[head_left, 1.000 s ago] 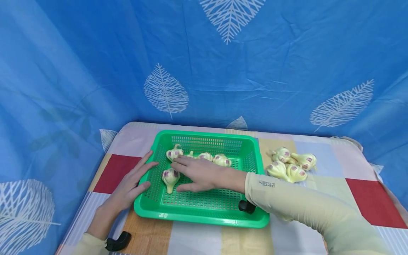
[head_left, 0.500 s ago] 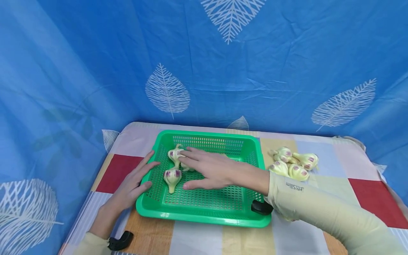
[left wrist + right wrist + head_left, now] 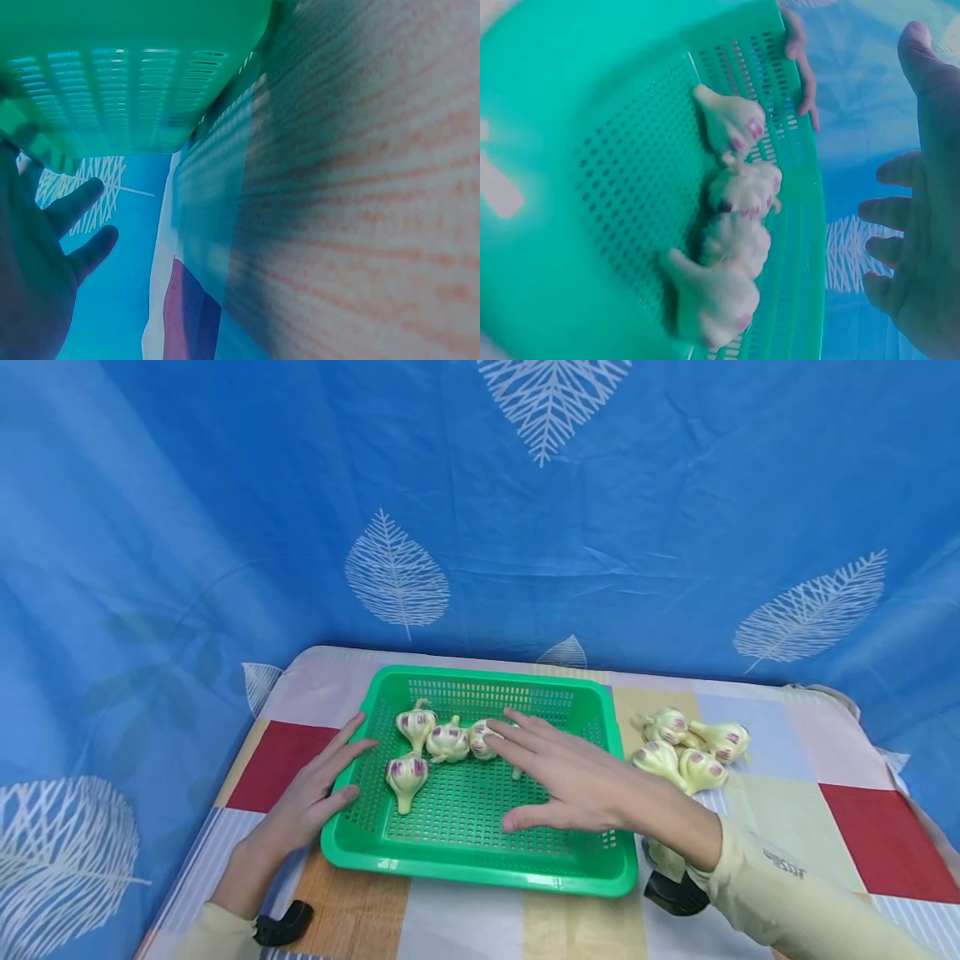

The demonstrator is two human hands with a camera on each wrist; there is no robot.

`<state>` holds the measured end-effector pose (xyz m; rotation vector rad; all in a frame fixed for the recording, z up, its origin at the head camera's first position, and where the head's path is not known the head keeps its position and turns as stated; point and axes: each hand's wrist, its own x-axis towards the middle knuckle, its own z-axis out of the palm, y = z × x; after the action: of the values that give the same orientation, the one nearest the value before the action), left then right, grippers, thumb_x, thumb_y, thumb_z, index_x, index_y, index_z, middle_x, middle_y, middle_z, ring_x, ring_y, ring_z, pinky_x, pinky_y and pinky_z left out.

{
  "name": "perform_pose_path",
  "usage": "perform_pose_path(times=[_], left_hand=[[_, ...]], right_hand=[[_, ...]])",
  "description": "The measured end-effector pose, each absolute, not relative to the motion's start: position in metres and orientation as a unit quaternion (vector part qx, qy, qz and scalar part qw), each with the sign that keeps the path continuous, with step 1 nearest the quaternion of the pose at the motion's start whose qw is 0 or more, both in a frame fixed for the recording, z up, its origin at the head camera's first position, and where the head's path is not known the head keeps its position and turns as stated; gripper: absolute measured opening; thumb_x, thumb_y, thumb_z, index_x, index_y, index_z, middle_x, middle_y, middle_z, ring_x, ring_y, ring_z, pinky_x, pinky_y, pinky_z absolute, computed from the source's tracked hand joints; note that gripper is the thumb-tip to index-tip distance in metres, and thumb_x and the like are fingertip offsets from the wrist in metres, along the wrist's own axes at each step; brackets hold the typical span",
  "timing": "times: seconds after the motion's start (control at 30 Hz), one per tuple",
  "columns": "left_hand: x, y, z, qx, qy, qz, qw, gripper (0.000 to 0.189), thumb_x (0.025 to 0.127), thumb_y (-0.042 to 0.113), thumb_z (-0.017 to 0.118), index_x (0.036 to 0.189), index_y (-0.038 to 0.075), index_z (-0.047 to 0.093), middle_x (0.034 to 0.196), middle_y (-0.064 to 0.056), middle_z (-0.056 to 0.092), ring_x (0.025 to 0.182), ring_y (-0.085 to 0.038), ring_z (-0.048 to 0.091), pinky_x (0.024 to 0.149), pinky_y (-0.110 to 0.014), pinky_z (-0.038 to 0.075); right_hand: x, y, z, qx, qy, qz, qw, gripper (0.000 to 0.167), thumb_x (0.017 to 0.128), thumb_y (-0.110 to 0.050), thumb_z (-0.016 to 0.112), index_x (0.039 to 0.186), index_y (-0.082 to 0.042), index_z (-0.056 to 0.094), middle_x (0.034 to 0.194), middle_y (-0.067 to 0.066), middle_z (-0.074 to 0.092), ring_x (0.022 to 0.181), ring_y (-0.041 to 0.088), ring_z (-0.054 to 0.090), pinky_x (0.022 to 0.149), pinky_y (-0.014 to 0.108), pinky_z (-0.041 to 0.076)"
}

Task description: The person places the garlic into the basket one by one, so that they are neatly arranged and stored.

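A green slotted plastic basket [image 3: 480, 881] stands on the table with several garlic bulbs inside. At its left end, one bulb [image 3: 407, 779] lies in front of another bulb [image 3: 416, 727]. To their right runs a row with a third bulb [image 3: 448, 742]; the rest of the row is partly hidden by my right hand [image 3: 573, 777]. That hand hovers over the basket's right half, fingers spread and holding nothing. My left hand [image 3: 303, 802] rests against the left rim with fingers extended. In the right wrist view, a bulb [image 3: 714, 300] and others line the basket's wall.
Outside the basket to the right lies a pile of several garlic bulbs [image 3: 701, 768], close to my right forearm. A checked cloth [image 3: 780, 810] covers the table. Blue leaf-print curtain [image 3: 637, 510] hangs behind and along the left side.
My right hand has drawn back to the right, from over the left bulbs to the basket's right half, uncovering the row's left part. My left hand has stayed at the rim.
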<state>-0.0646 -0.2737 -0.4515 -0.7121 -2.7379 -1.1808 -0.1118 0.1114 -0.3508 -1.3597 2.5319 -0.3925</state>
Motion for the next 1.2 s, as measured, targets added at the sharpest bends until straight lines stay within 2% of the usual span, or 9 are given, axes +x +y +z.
perform_pose_path(times=[0.3, 0.5, 0.63, 0.73, 0.8, 0.9, 0.97, 1.1, 1.2], left_hand=[[-0.065, -0.272, -0.45, -0.234, -0.891, -0.387, 0.036, 0.064, 0.089, 0.018, 0.065, 0.15, 0.012, 0.047, 0.167, -0.004, 0.018, 0.148, -0.028, 0.026, 0.091, -0.054, 0.053], [-0.064, -0.273, -0.45, -0.233, -0.892, -0.385, 0.036, 0.064, 0.089, 0.017, 0.064, 0.15, 0.012, 0.047, 0.167, -0.003, 0.018, 0.148, -0.027, 0.026, 0.091, -0.055, 0.053], [-0.064, -0.273, -0.449, -0.233, -0.89, -0.39, 0.033, 0.063, 0.089, 0.017, 0.063, 0.15, 0.013, 0.047, 0.167, -0.002, 0.018, 0.148, -0.025, 0.025, 0.092, -0.057, 0.051], [-0.065, -0.272, -0.449, -0.235, -0.889, -0.391, 0.033, 0.063, 0.09, 0.017, 0.063, 0.15, 0.014, 0.047, 0.168, -0.003, 0.018, 0.148, -0.025, 0.025, 0.092, -0.058, 0.051], [-0.065, -0.272, -0.449, -0.235, -0.889, -0.392, 0.033, 0.063, 0.09, 0.017, 0.063, 0.15, 0.014, 0.047, 0.167, -0.003, 0.018, 0.148, -0.025, 0.025, 0.092, -0.057, 0.052], [-0.064, -0.273, -0.449, -0.234, -0.889, -0.392, 0.034, 0.063, 0.09, 0.017, 0.063, 0.15, 0.014, 0.047, 0.167, -0.003, 0.018, 0.148, -0.026, 0.025, 0.091, -0.055, 0.052], [-0.064, -0.274, -0.449, -0.233, -0.89, -0.391, 0.033, 0.063, 0.09, 0.017, 0.064, 0.15, 0.013, 0.047, 0.167, -0.002, 0.018, 0.148, -0.025, 0.025, 0.091, -0.055, 0.053], [-0.064, -0.274, -0.45, -0.234, -0.89, -0.391, 0.032, 0.062, 0.09, 0.017, 0.064, 0.15, 0.012, 0.047, 0.167, -0.002, 0.018, 0.148, -0.024, 0.025, 0.091, -0.054, 0.053], [-0.065, -0.273, -0.449, -0.236, -0.889, -0.391, 0.032, 0.061, 0.091, 0.016, 0.064, 0.15, 0.012, 0.047, 0.168, -0.003, 0.018, 0.148, -0.024, 0.025, 0.092, -0.054, 0.053]], right_hand=[[-0.093, 0.149, -0.36, -0.431, 0.886, -0.151, 0.08, 0.095, 0.091, -0.071, 0.053, 0.163, -0.019, 0.018, 0.168, -0.002, 0.01, 0.154, 0.024, 0.002, 0.12, 0.051, 0.017], [-0.08, 0.175, -0.375, -0.396, 0.901, -0.167, 0.051, 0.093, 0.091, -0.065, 0.06, 0.163, -0.022, 0.019, 0.168, 0.001, 0.014, 0.154, 0.029, 0.006, 0.115, 0.058, 0.025], [-0.07, 0.191, -0.388, -0.376, 0.91, -0.172, 0.022, 0.093, 0.09, -0.061, 0.065, 0.162, -0.019, 0.023, 0.168, 0.003, 0.016, 0.153, 0.034, 0.009, 0.115, 0.057, 0.025], [-0.062, 0.202, -0.395, -0.35, 0.918, -0.188, 0.016, 0.096, 0.087, -0.055, 0.071, 0.162, -0.017, 0.024, 0.168, 0.003, 0.015, 0.153, 0.033, 0.005, 0.12, 0.05, 0.017], [-0.055, 0.209, -0.4, -0.334, 0.921, -0.201, 0.015, 0.098, 0.085, -0.05, 0.075, 0.161, -0.014, 0.024, 0.168, 0.005, 0.015, 0.154, 0.033, 0.003, 0.121, 0.04, 0.009], [-0.046, 0.217, -0.406, -0.312, 0.924, -0.223, 0.013, 0.1, 0.083, -0.046, 0.078, 0.161, -0.012, 0.024, 0.168, 0.006, 0.015, 0.153, 0.034, 0.003, 0.118, 0.025, -0.001], [-0.04, 0.221, -0.41, -0.298, 0.925, -0.234, 0.012, 0.101, 0.083, -0.044, 0.079, 0.161, -0.011, 0.024, 0.168, 0.006, 0.015, 0.153, 0.036, 0.004, 0.116, 0.021, -0.002], [-0.028, 0.233, -0.417, -0.254, 0.927, -0.274, 0.01, 0.101, 0.084, -0.04, 0.08, 0.162, -0.015, 0.021, 0.168, 0.006, 0.014, 0.153, 0.036, 0.001, 0.121, 0.042, 0.007], [-0.018, 0.242, -0.423, -0.211, 0.928, -0.306, 0.006, 0.099, 0.085, -0.035, 0.08, 0.162, -0.018, 0.021, 0.168, 0.008, 0.017, 0.153, 0.034, 0.0, 0.118, 0.059, 0.012]])
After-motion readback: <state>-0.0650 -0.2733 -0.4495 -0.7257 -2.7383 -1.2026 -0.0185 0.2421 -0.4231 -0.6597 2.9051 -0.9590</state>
